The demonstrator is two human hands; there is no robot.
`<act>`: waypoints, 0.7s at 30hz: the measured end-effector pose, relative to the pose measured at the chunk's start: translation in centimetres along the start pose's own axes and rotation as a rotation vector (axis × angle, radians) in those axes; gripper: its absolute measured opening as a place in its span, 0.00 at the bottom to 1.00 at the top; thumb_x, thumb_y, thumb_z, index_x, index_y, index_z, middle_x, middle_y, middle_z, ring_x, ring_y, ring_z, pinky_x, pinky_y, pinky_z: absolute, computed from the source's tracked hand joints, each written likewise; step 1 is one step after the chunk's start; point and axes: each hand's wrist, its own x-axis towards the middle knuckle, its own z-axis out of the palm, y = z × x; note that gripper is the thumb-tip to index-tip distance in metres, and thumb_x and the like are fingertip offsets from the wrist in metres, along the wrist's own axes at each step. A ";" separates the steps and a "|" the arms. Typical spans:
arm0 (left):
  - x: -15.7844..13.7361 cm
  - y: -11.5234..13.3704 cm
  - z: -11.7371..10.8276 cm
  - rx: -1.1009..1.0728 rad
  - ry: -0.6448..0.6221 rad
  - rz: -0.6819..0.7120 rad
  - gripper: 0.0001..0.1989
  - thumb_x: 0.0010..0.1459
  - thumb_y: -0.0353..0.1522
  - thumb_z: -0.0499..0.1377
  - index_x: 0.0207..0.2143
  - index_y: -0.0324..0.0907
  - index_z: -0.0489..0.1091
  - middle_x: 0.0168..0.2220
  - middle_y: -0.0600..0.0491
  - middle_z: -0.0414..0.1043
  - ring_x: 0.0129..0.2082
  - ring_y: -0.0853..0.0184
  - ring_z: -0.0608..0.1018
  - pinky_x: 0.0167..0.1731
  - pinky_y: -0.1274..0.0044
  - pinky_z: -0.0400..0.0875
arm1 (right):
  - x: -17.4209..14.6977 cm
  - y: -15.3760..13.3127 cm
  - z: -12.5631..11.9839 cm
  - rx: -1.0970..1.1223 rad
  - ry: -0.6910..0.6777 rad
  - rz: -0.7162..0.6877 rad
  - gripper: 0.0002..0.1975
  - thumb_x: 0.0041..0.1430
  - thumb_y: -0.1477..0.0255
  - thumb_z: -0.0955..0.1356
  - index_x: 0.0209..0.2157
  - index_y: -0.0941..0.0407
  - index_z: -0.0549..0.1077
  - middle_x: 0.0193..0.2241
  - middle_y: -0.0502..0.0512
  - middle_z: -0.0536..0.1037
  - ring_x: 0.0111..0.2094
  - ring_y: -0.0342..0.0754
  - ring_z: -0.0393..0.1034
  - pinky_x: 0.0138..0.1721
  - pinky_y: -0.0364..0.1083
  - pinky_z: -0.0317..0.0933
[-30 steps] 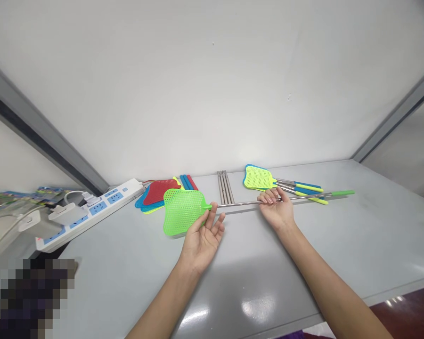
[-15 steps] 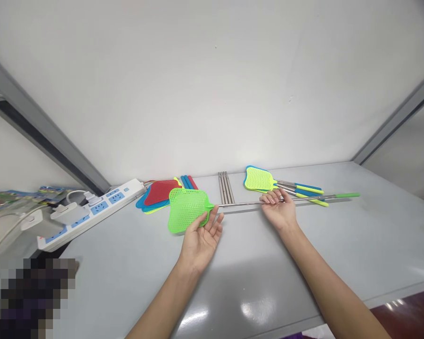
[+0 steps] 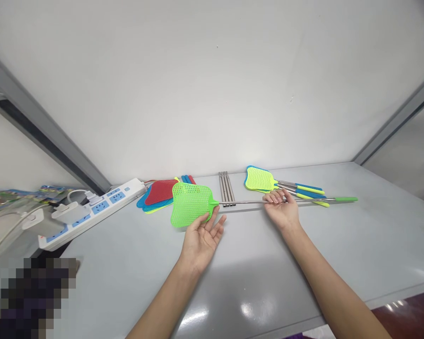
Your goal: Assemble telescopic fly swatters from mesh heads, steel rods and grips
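No text, label, brand, number or sign can be read. The colourful packaging (image 3: 47,193) at the far left is too small and blurred for any print to be made out. Any marking on the white power strip (image 3: 95,217) is likewise too small to tell.

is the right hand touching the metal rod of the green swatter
Touching. The head view shows the right hand with its fingers curled over the metal rod, which emerges on both sides.
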 end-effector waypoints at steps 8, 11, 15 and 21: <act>-0.4 -0.3 0.7 0.111 -0.077 0.060 0.04 0.49 0.27 0.55 0.30 0.42 0.67 0.51 0.54 0.60 0.52 0.62 0.61 0.47 0.71 0.59 | 0.1 0.0 -0.1 -0.023 -0.014 -0.023 0.11 0.52 0.75 0.58 0.18 0.56 0.52 0.13 0.43 0.50 0.14 0.37 0.50 0.19 0.39 0.53; -0.6 -0.5 0.9 0.160 -0.106 0.053 0.08 0.50 0.27 0.54 0.34 0.43 0.68 0.54 0.56 0.56 0.54 0.65 0.57 0.52 0.69 0.50 | 0.1 0.0 -0.1 -0.035 -0.016 -0.038 0.11 0.53 0.75 0.57 0.18 0.56 0.52 0.13 0.43 0.51 0.14 0.37 0.50 0.19 0.39 0.53; -0.7 -0.6 0.9 0.206 -0.130 0.048 0.11 0.51 0.28 0.53 0.38 0.44 0.68 0.56 0.59 0.52 0.55 0.67 0.54 0.54 0.69 0.45 | 0.1 0.0 -0.1 -0.079 -0.017 -0.059 0.11 0.53 0.75 0.57 0.18 0.56 0.54 0.13 0.43 0.51 0.15 0.37 0.51 0.19 0.39 0.53; -0.7 -0.7 0.9 0.237 -0.154 0.053 0.12 0.51 0.28 0.53 0.39 0.46 0.68 0.56 0.60 0.50 0.56 0.68 0.52 0.54 0.70 0.43 | 0.0 0.1 0.1 -0.017 -0.032 -0.027 0.11 0.54 0.75 0.57 0.19 0.57 0.55 0.13 0.43 0.51 0.15 0.37 0.50 0.19 0.39 0.52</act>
